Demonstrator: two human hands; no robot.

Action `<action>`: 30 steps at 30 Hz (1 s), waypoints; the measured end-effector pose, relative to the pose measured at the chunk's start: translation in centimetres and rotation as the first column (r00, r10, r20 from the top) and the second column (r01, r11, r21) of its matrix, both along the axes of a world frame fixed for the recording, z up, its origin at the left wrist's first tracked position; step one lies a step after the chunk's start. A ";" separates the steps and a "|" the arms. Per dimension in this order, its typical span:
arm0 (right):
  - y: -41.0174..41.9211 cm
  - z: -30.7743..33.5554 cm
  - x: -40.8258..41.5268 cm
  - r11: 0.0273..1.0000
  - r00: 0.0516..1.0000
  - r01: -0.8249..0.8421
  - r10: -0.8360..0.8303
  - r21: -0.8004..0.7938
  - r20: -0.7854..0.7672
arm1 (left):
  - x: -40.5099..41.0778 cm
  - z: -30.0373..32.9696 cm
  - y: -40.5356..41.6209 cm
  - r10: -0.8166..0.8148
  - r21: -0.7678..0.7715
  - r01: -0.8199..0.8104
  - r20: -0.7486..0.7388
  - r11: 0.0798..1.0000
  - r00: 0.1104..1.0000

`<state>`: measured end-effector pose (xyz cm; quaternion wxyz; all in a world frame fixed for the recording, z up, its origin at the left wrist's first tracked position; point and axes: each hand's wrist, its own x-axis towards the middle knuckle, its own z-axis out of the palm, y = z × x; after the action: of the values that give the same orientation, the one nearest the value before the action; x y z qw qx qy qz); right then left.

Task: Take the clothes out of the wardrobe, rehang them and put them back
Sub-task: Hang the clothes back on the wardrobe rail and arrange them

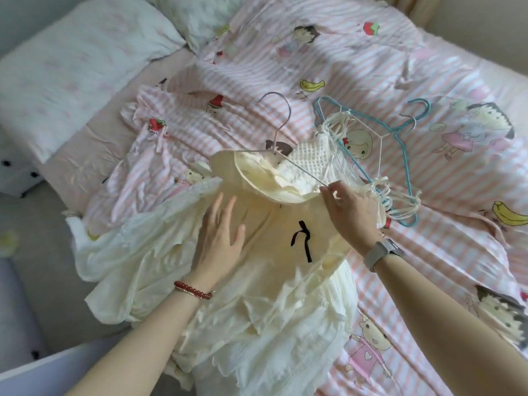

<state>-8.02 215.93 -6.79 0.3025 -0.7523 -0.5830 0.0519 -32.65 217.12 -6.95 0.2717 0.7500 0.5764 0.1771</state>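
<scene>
A cream dress (257,304) with a black ribbon bow (303,238) lies spread on the bed. A thin pale wire hanger (278,121) pokes out of its neckline, hook pointing away from me. My right hand (351,208) pinches the hanger's right arm at the dress collar. My left hand (221,238) lies flat, fingers spread, on the dress chest. A white crocheted top (311,158) with tangled straps lies just beyond the collar, over a blue hanger (400,132).
The bed is covered by a pink-striped cartoon quilt (371,67). A white pillow (74,67) sits at the far left. A white drawer unit (17,172) stands beside the bed, with grey floor (43,252) on the left.
</scene>
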 end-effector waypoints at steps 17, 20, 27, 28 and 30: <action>1.4 18.6 -30.3 0.498 0.544 -0.834 0.815 0.238 0.199 | -31.7 19.8 -13.5 0.586 0.457 -0.562 0.104 0.689 0.803; -1.4 20.8 -37.7 0.317 0.344 -0.937 0.905 0.144 0.250 | -37.2 22.0 -20.9 0.714 0.533 -0.651 0.118 0.541 0.690; -12.6 23.9 -54.3 -0.117 -0.094 -0.990 0.964 0.080 0.248 | -46.9 24.2 -40.2 0.889 0.547 -0.811 0.240 0.207 0.389; -14.4 24.0 -56.3 -0.175 -0.161 -0.984 0.960 0.041 0.231 | -47.6 24.2 -42.9 0.898 0.543 -0.825 0.267 0.159 0.349; -18.0 23.9 -59.8 -0.277 -0.269 -0.961 0.938 0.005 0.221 | -48.7 24.2 -47.8 0.914 0.543 -0.837 0.307 0.062 0.267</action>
<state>-67.87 197.89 17.13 0.1695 0.0369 -0.9701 0.1698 -81.37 169.31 17.23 -0.1871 0.2960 0.8290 0.4361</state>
